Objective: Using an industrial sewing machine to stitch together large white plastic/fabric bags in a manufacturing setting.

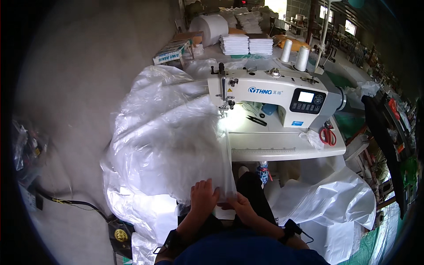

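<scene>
A large sheet of translucent white plastic [172,141] is bunched over the left side of the sewing machine [265,90], with its right edge running under the lit needle area. At the near end of that edge, my left hand [203,197] holds the sheet, fingers bent over its top and thumb toward the right. Close beside it, my right hand [241,207] pinches the sheet's hem; those fingertips are partly hidden by the film. The two hands are almost touching, just above my lap.
Black thread snips [257,120] lie under the machine arm, and red-handled scissors [327,136] at the table's right end. Thread cones [302,58] stand behind the machine. More white sheeting [327,198] hangs at lower right. Folded white stacks [235,44] and a big roll [211,29] sit farther back.
</scene>
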A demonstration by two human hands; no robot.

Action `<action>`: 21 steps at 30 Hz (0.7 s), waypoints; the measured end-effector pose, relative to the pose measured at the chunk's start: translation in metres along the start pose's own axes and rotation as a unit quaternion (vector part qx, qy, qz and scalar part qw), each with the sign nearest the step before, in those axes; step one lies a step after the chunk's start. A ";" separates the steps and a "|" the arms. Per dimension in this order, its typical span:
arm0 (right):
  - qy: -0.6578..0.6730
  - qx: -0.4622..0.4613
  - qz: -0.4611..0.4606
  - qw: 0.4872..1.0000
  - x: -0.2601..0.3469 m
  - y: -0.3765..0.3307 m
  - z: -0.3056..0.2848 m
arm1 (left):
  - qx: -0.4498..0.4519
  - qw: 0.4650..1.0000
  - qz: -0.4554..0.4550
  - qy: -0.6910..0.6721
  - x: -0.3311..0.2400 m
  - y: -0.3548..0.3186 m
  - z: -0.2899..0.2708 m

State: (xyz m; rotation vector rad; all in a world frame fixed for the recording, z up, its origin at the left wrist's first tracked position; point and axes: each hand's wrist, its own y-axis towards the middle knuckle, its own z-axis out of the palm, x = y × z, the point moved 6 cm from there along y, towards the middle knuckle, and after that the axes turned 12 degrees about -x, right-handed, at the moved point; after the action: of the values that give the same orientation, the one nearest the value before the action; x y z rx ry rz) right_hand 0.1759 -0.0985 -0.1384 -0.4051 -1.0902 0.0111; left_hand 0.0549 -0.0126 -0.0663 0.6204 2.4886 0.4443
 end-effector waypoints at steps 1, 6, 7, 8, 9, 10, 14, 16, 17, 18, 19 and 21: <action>0.001 0.010 -0.021 1.000 0.003 -0.001 0.000 | 0.047 0.998 -0.032 0.002 0.005 0.001 0.010; -0.085 0.011 -0.010 0.996 0.004 0.008 -0.018 | -0.073 0.992 0.095 -0.034 -0.028 0.013 -0.024; -0.124 0.007 0.003 0.992 0.002 0.013 -0.023 | -0.117 0.982 0.144 -0.041 -0.041 0.010 -0.039; -0.149 -0.002 -0.023 0.989 0.005 0.018 -0.027 | -0.016 0.995 0.066 -0.078 -0.040 0.008 -0.036; -0.181 -0.020 -0.042 0.982 0.008 0.026 -0.031 | 0.083 0.990 -0.015 -0.113 -0.039 0.002 -0.030; -0.217 -0.045 -0.045 0.974 0.008 0.031 -0.035 | 0.167 0.971 -0.097 -0.144 -0.037 -0.006 -0.021; -0.246 -0.086 -0.155 0.953 0.024 0.041 -0.034 | 0.034 0.999 0.007 0.011 -0.031 -0.002 -0.008; -0.267 -0.050 -0.137 0.953 0.023 0.039 -0.025 | -0.032 0.977 0.080 0.196 -0.015 0.008 0.010; -0.272 -0.057 -0.151 0.949 0.026 0.036 -0.021 | -0.016 0.970 0.093 0.224 -0.005 0.013 0.020; -0.277 -0.067 -0.166 0.944 0.029 0.032 -0.019 | -0.012 0.970 0.105 0.219 0.002 0.014 0.025; -0.279 -0.082 -0.184 0.939 0.034 0.029 -0.018 | 0.011 0.971 0.115 0.210 0.008 0.016 0.028; -0.233 -0.087 -0.169 0.954 0.038 0.026 -0.018 | 0.008 0.973 0.169 0.158 0.001 0.017 0.019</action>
State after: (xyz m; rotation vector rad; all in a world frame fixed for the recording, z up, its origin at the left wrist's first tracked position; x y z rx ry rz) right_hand 0.2138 -0.0720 -0.1210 -0.3776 -1.6260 -0.3098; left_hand 0.0710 0.0059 -0.0744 1.0609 2.6902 0.6971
